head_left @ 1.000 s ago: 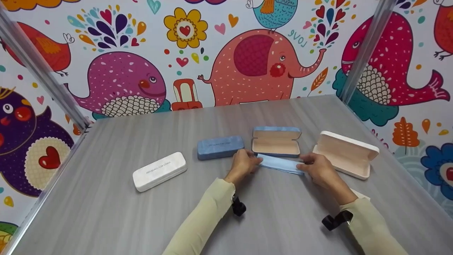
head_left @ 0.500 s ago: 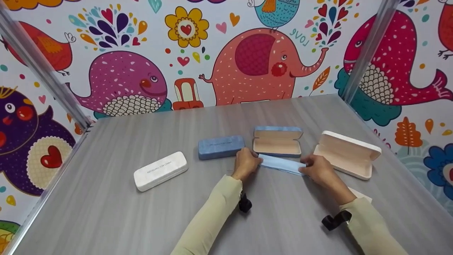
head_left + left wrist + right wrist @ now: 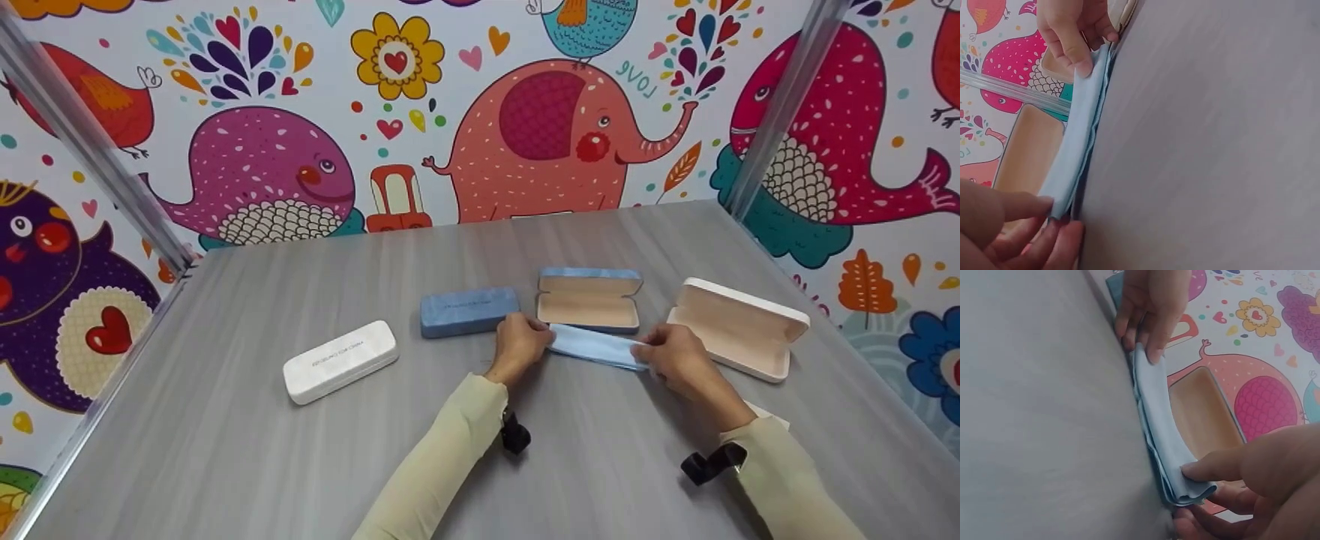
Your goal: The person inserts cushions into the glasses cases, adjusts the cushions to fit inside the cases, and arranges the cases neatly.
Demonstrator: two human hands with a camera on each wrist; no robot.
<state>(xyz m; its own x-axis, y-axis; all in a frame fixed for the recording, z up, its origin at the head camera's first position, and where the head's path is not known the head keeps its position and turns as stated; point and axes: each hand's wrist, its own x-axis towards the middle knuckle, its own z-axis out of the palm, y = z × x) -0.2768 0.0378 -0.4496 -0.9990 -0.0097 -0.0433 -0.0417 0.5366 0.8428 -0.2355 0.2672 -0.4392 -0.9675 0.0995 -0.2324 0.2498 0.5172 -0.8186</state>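
Observation:
A light blue cloth, folded into a long strip, stretches between the two hands in front of an open blue glasses case. My left hand pinches its left end, thumb on top and fingers beneath. At the other end, the thumb and fingers of my right hand grip the strip. In the right wrist view, the cloth shows several stacked layers along its near edge. The open case has a beige lining and its lid stands up at the back.
A closed blue glasses case lies just beyond my left hand. Farther left is a closed white glasses case. An open white glasses case stands behind my right hand, and a pale flat piece lies partly under the right wrist.
Both hands keep hold of the cloth. My left hand and forearm have shifted slightly to the right since a second ago; the cases stay where they were.

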